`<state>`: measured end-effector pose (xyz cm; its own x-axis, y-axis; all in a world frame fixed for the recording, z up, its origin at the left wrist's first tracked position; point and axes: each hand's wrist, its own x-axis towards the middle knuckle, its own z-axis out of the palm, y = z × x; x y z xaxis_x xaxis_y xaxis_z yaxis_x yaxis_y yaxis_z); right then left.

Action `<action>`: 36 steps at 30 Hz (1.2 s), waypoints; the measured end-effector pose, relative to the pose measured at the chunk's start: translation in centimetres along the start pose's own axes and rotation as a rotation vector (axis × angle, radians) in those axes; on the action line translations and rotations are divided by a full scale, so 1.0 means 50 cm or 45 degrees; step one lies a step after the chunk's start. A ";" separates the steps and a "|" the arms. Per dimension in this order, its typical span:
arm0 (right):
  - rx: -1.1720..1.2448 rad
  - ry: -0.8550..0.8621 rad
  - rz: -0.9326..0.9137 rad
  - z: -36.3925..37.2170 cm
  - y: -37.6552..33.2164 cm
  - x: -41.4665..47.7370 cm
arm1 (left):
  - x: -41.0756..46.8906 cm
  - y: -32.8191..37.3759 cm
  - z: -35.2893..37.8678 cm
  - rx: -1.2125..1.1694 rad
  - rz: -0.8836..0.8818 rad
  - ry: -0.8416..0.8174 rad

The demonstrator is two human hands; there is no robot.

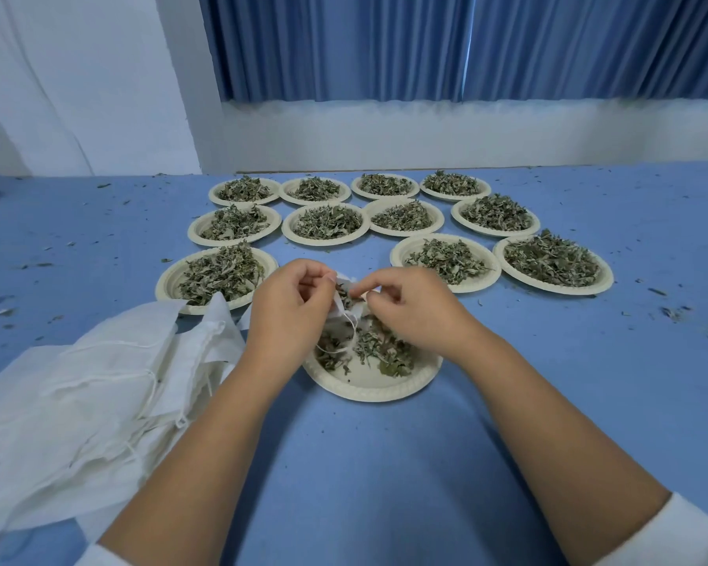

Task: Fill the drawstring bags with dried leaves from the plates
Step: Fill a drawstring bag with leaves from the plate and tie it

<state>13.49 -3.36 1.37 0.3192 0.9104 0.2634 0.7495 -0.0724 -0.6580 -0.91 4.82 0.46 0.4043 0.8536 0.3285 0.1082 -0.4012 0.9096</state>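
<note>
White drawstring bag (341,307), mouth open, above a nearly emptied plate (368,392) of dried leaves (385,351); eleven heaped plates (323,241) beyond, spare bags (111,373) piled left.

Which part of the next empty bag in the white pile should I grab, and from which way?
Probably the peaked corner sticking up on the far right of the pile, beside the nearest plate. Pinch it from above and from the right: it stands clear of the flat, overlapping bags, so one bag should lift alone. Skip the loose strings; they cross several bags.
</note>
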 end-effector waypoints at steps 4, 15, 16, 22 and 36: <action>-0.142 -0.230 0.048 -0.035 0.018 0.004 | 0.006 0.001 -0.012 -0.019 -0.017 0.052; -0.403 -0.504 0.059 -0.027 0.010 -0.008 | 0.009 -0.006 -0.010 -0.019 -0.020 0.026; -0.396 -0.492 0.053 -0.023 0.010 -0.007 | 0.009 -0.006 -0.010 -0.014 -0.022 0.029; -0.319 -0.499 -0.016 -0.007 0.009 -0.010 | 0.009 -0.003 -0.010 -0.016 -0.017 0.032; 0.107 -0.015 0.060 -0.051 0.014 0.002 | 0.009 0.000 -0.012 -0.070 -0.027 0.046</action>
<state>15.52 -4.36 2.73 0.3457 0.9115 0.2230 0.6823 -0.0810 -0.7266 -1.28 5.39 0.74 0.3697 0.8734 0.3169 0.0658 -0.3649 0.9287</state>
